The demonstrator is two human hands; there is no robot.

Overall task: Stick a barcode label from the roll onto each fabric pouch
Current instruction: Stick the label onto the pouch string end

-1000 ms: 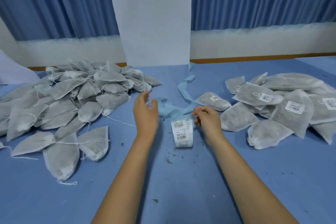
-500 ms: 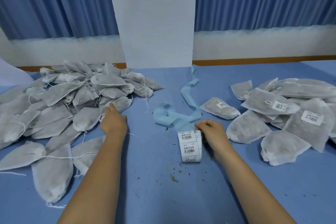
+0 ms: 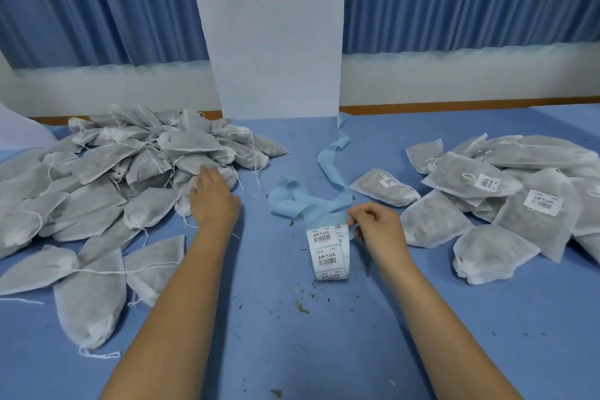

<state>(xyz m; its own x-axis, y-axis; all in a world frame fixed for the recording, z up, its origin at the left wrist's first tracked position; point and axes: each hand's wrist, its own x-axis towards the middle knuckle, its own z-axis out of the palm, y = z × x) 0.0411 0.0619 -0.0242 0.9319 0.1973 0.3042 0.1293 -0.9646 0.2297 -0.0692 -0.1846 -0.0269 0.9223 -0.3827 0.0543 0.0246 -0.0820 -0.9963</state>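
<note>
The right hand (image 3: 379, 228) pinched the label roll (image 3: 328, 253) at its top, seemingly a label's edge. Left of the roll, the left hand (image 3: 212, 202) rested straight-fingered on unlabelled pouches (image 3: 104, 169) — labelled pouches (image 3: 519, 221) lay right.

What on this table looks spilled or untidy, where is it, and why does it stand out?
Dark crumbs lie scattered on the table on the near side of the roll, perhaps filling leaked from the pouches. Behind the roll, the spent blue backing strip trails loose and twisted across the table.
</note>
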